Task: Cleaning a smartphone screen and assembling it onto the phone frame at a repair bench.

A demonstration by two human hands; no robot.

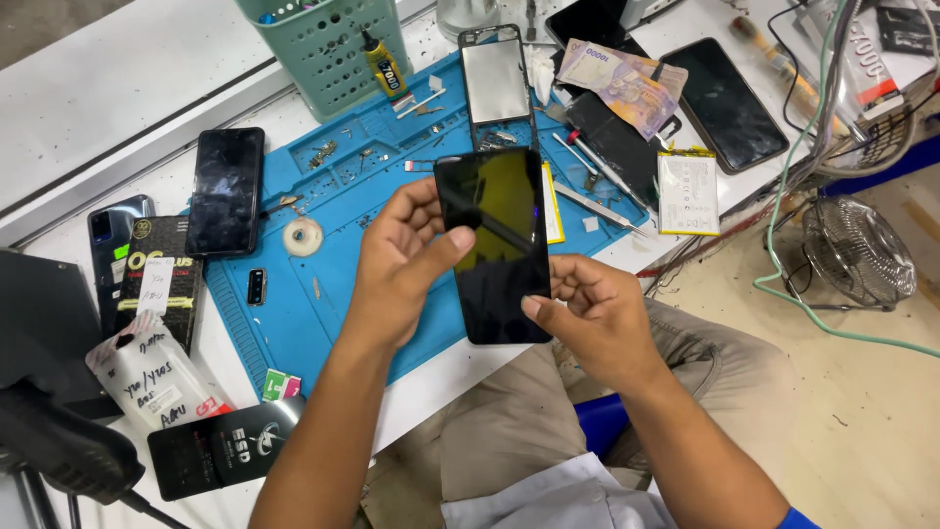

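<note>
A black phone screen panel is held upright over the blue repair mat, its glossy face toward me. My left hand grips its left edge, thumb pressed on the glass. My right hand holds the lower right edge with thumb and fingers. Both hands hover above the front edge of the white bench.
On the mat lie a phone frame, a tape roll, tweezers and small screws. A green basket stands behind, with a glue tube beside it. Other phones, banknotes, a battery, packets and a small fan surround it.
</note>
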